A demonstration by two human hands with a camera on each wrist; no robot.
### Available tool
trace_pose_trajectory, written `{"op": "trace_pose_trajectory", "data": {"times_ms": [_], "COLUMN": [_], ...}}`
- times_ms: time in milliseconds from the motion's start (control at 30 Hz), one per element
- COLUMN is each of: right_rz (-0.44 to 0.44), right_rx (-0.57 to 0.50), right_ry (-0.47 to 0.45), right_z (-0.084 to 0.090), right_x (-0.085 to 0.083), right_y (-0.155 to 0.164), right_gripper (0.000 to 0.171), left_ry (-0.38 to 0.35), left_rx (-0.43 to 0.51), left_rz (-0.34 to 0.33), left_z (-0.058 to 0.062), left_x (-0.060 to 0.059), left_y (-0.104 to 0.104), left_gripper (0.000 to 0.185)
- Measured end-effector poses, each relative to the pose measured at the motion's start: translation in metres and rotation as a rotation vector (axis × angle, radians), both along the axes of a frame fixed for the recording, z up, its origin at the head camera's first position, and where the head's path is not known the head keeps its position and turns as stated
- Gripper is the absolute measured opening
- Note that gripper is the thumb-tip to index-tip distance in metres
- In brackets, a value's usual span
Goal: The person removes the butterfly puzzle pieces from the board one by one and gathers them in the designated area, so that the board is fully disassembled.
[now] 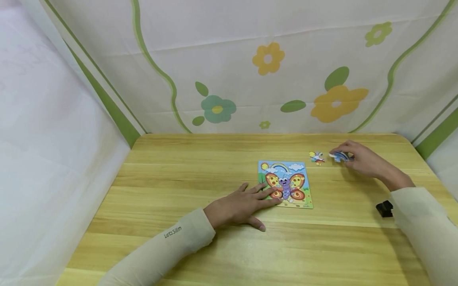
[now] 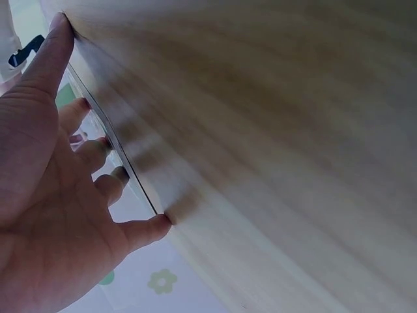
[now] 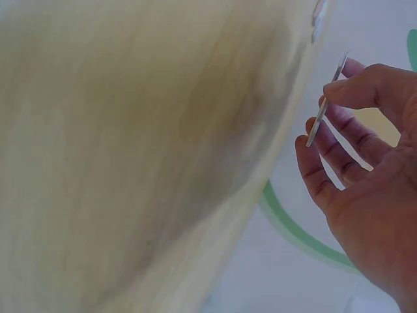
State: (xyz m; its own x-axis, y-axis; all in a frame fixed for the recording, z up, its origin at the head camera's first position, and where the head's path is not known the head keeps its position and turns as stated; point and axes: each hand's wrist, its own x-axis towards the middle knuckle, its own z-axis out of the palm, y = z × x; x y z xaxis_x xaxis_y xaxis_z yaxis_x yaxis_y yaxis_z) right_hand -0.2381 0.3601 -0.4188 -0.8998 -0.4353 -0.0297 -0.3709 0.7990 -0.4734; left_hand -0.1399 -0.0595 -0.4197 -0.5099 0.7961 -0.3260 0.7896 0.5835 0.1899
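A square butterfly puzzle board [image 1: 308, 194] lies flat on the wooden table. My left hand [image 1: 240, 206] rests with fingers spread, several fingertips on the board's lower left part and the thumb on the table in front. To the right of the board, my right hand [image 1: 366, 162] pinches a blue and white jigsaw piece [image 1: 338, 157] between thumb and fingers. In the right wrist view the thin edge of this piece [image 3: 318, 120] shows, held above the table. A second jigsaw piece [image 1: 317, 158], multicoloured, lies between the board and the right hand.
The wooden table [image 1: 171, 182] ends at the back against a white curtain [image 1: 229, 51] printed with flowers. Another white cloth [image 1: 43, 139] hangs at the left. A small black block [image 1: 384, 209] shows beside the right sleeve.
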Motion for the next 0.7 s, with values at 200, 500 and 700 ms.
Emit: {"op": "trace_pose_trajectory", "data": {"times_ms": [200, 500, 700], "right_rz": [-0.007, 0.039, 0.048], "right_rx": [0.015, 0.051, 0.058], "right_ry": [-0.012, 0.065, 0.078], "right_z": [-0.008, -0.018, -0.020], "right_x": [-0.005, -0.012, -0.015], "right_y": [0.007, 0.011, 0.011], "right_gripper": [0.045, 0.046, 0.048], "left_ry": [0.008, 0.011, 0.008], "left_rx": [-0.001, 0.006, 0.008], "left_rz": [-0.001, -0.003, -0.001], "left_z": [-0.001, -0.002, -0.001], "left_x": [0.000, 0.001, 0.001], "left_y": [0.000, 0.000, 0.000], "left_gripper": [0.088, 0.087, 0.087]}}
